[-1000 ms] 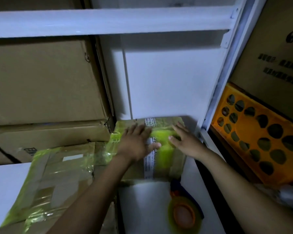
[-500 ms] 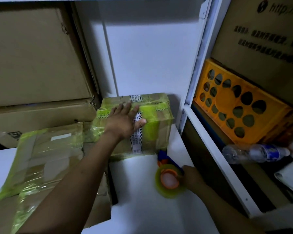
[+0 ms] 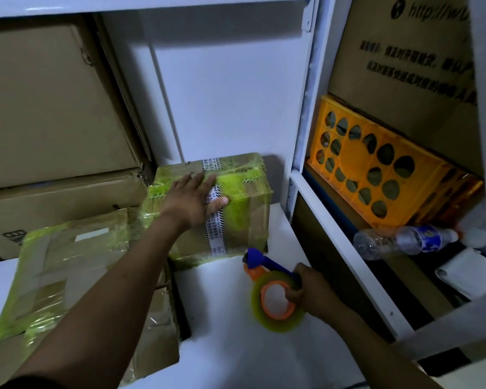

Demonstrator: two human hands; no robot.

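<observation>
A small cardboard box (image 3: 242, 209) wrapped in yellow-green tape, with a white printed strip over its middle, stands at the back of a white shelf (image 3: 230, 341). My left hand (image 3: 192, 199) lies flat on the top of the box, fingers spread. In front of the box and to the right, my right hand (image 3: 306, 287) grips the blue handle of a tape dispenser (image 3: 272, 287). It carries a roll of yellowish tape on an orange core and is lifted slightly off the shelf.
A larger taped carton (image 3: 62, 268) lies at the left, beside stacked brown cartons (image 3: 48, 113). Right of a white upright (image 3: 303, 113), a lower bay holds an orange crate (image 3: 376, 175), a plastic bottle (image 3: 404, 240) and a large printed carton (image 3: 404, 66).
My right hand left the top of the box, reached down to the tape dispenser and now holds it up by the handle. My left hand stayed on the box.
</observation>
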